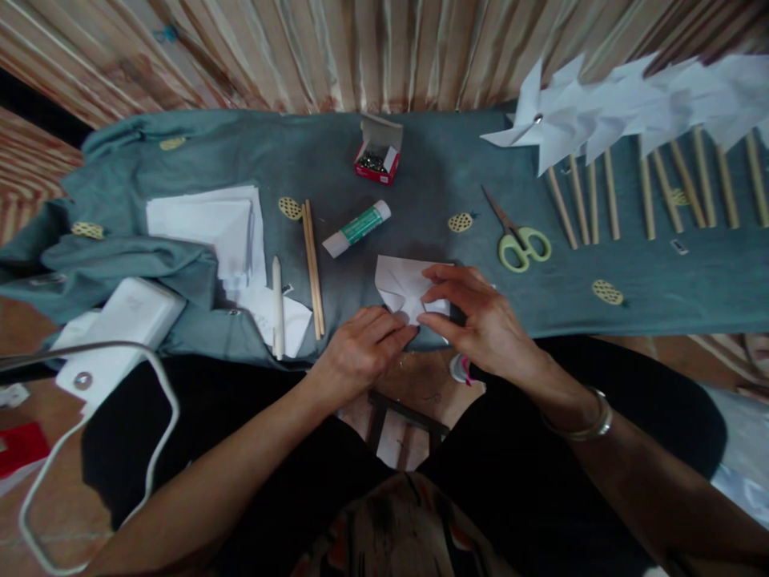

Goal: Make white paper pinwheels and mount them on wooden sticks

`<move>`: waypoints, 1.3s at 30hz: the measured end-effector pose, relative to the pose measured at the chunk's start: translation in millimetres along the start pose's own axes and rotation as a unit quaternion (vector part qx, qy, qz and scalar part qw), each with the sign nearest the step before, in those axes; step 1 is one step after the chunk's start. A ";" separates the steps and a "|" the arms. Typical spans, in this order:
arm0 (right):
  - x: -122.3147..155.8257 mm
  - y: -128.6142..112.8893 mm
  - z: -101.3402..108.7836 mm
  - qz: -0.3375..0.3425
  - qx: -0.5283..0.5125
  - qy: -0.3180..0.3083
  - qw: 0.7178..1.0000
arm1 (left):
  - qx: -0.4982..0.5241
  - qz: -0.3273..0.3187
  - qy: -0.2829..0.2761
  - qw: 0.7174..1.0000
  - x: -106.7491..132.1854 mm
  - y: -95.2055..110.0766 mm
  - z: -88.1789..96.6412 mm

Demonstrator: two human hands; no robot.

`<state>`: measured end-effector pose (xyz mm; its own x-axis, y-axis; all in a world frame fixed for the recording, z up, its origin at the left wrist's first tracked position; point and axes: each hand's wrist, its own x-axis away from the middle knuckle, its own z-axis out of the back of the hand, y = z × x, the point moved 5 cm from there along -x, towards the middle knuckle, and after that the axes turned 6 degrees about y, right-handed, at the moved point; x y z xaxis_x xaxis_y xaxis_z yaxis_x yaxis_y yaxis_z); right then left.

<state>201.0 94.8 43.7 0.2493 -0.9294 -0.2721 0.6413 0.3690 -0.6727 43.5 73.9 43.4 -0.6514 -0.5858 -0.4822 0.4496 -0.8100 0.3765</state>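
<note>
A small white paper with folded-in flaps lies at the near edge of the cloth-covered table. My left hand is closed on its near edge, fingers together and the tips at the paper's middle bottom. From the right, my right hand holds the same paper, thumb and fingers curved around a flap. Part of the paper is hidden under the fingers. Beyond it lies a glue stick with a green label. Scissors with light green handles rest right of my right hand.
A red box of small metal pieces stands open at the back. Paper pinwheels on sticks line the right side. Two wooden sticks, a white pen and stacked paper sheets lie left. A white power bank with a cable sits far left.
</note>
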 end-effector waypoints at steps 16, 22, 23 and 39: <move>3.6 0.7 -5.6 0.019 0.010 -0.015 1.000 | 0.073 0.057 0.002 0.996 2.7 -6.5 -4.4; 4.7 -0.9 -4.9 0.031 0.016 -0.015 0.999 | 0.079 0.057 0.008 0.995 0.2 -6.4 -3.8; 5.1 -0.9 -4.7 0.031 0.019 -0.015 0.999 | 0.080 0.057 0.007 0.995 0.0 -6.6 -4.3; 7.9 -4.6 -3.7 0.051 0.044 -0.006 0.998 | 0.094 0.055 -0.001 0.994 -3.7 -8.1 -5.8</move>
<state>197.3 85.9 42.1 0.3238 -0.8877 -0.3274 0.6731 0.4593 -0.5797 45.9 82.5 37.6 -0.6068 -0.6697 -0.4282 0.3951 -0.7215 0.5685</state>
